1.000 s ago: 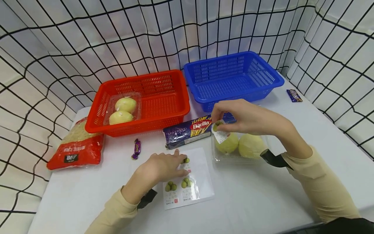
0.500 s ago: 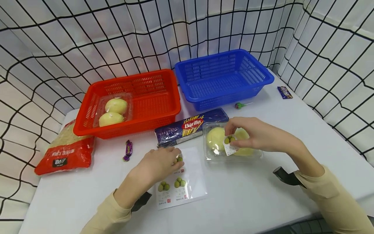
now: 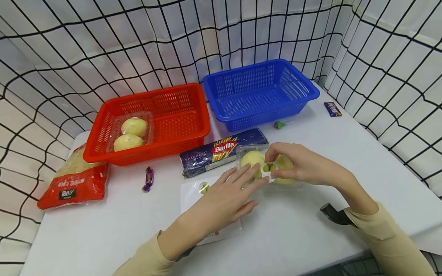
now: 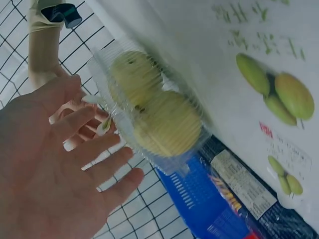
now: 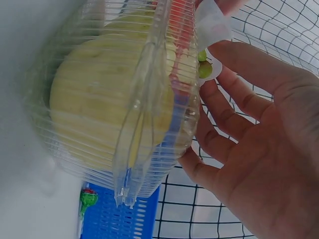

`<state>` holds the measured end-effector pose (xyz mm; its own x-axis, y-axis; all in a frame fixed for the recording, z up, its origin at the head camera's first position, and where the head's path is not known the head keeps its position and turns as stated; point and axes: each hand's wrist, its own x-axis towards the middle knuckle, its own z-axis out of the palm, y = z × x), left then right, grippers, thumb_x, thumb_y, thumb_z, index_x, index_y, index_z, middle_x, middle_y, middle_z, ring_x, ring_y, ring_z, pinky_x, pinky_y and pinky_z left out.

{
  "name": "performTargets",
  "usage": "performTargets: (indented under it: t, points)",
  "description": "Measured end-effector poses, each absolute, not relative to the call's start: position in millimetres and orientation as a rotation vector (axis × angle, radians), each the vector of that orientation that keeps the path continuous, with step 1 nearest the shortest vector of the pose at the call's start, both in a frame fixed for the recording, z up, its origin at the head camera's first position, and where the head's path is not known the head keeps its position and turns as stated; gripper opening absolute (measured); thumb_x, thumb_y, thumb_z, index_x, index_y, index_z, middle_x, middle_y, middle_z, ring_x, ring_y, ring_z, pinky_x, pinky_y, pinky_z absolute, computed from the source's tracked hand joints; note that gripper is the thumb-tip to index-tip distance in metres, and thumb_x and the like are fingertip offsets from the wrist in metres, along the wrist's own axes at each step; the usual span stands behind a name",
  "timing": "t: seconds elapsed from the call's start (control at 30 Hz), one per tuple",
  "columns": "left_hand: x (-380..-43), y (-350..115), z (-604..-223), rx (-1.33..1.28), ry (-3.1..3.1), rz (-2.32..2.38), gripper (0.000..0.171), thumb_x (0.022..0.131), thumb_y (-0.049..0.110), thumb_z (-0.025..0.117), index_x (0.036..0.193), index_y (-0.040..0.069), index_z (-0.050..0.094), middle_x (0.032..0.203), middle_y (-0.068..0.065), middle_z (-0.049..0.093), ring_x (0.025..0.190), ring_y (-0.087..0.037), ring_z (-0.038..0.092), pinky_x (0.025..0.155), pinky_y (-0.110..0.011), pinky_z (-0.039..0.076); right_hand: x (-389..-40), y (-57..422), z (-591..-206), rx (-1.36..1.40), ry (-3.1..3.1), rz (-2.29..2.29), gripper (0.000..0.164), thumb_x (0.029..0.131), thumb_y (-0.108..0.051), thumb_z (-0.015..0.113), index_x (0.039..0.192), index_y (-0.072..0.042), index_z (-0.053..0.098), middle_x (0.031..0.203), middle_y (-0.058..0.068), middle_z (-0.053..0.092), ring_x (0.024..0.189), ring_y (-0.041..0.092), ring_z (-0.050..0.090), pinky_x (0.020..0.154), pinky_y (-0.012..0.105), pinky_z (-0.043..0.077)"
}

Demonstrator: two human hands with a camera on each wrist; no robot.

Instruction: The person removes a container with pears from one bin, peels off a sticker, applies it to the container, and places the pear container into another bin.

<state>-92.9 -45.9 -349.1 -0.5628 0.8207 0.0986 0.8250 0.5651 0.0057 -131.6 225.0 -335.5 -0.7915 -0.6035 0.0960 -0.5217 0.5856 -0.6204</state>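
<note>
Fruit label (image 3: 269, 168) — pinched by its edge, thumb and forefinger of right hand (image 3: 300, 163), presumably keeping its back clean, above clear fruit box (image 5: 123, 180), near right; left hand (image 3: 226, 197) — fingers straight, spread, contact uncertain from here; label sheet (image 3: 190, 194) beneath, seemingly for easy reach

A white table (image 3: 103, 237) carries 2 baskets (image 3: 155, 149) (red, blue), spaghetti (image 3: 222, 150) and paper (image 3: 190, 193).

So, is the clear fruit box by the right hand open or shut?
The box looks shut: both wrist views show its ribbed clear lid down over the fruit.
</note>
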Motion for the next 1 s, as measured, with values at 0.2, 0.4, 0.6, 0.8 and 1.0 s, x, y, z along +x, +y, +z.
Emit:
performTargets:
  t: [0.2, 0.4, 0.6, 0.8, 1.0]
  points:
    - [-91.8, -44.7, -356.7, -1.403, -2.735, -0.030, 0.059, 0.103, 0.042, 0.059, 0.158, 0.032, 0.038, 0.171, -0.005, 0.028, 0.155, -0.024, 0.037, 0.126, -0.046, 0.036, -129.7, 222.4, -340.1, -0.929, 2.724, -0.945, 0.032, 0.089, -0.020, 0.081, 0.116, -0.023, 0.063, 0.112, -0.013, 0.069, 0.111, 0.010, 0.062, 0.101, 0.044, 0.051]
    - [-90.3, -43.0, -356.7, -1.403, -2.730, 0.003, 0.060, 0.103, 0.041, 0.059, 0.159, 0.033, 0.037, 0.173, -0.004, 0.023, 0.156, -0.024, 0.035, 0.123, -0.046, 0.040, -126.7, 221.5, -342.6, -0.917, 2.766, -0.911, 0.036, 0.088, -0.018, 0.082, 0.120, -0.020, 0.064, 0.116, -0.011, 0.069, 0.114, 0.014, 0.062, 0.103, 0.047, 0.052]
    - [-87.7, -43.2, -355.6, -1.423, -2.739, 0.042, 0.062, 0.104, 0.040, 0.059, 0.160, 0.034, 0.034, 0.173, -0.001, 0.024, 0.156, -0.028, 0.035, 0.118, -0.048, 0.046, -122.4, 220.3, -347.2, -0.964, 2.833, -0.846, 0.043, 0.093, -0.023, 0.077, 0.134, -0.020, 0.063, 0.126, -0.006, 0.065, 0.119, 0.017, 0.059, 0.102, 0.048, 0.052]
    - [-88.6, -44.2, -356.6, -1.420, -2.730, 0.054, 0.063, 0.104, 0.041, 0.059, 0.160, 0.035, 0.032, 0.172, 0.002, 0.025, 0.157, -0.027, 0.034, 0.113, -0.049, 0.050, -121.8, 219.3, -351.1, -1.156, 2.941, -0.803, 0.039, 0.092, -0.024, 0.077, 0.129, -0.023, 0.064, 0.142, 0.006, 0.057, 0.133, 0.027, 0.052, 0.110, 0.058, 0.045]
    - [-92.1, -44.4, -358.6, -1.430, -2.700, 0.045, 0.065, 0.102, 0.039, 0.062, 0.160, 0.036, 0.033, 0.171, 0.003, 0.029, 0.156, -0.027, 0.034, 0.110, -0.048, 0.053, -120.4, 223.2, -352.1, -1.030, 2.970, -0.698, 0.031, 0.095, -0.030, 0.074, 0.126, -0.030, 0.068, 0.149, 0.013, 0.052, 0.139, 0.033, 0.047, 0.111, 0.065, 0.039]
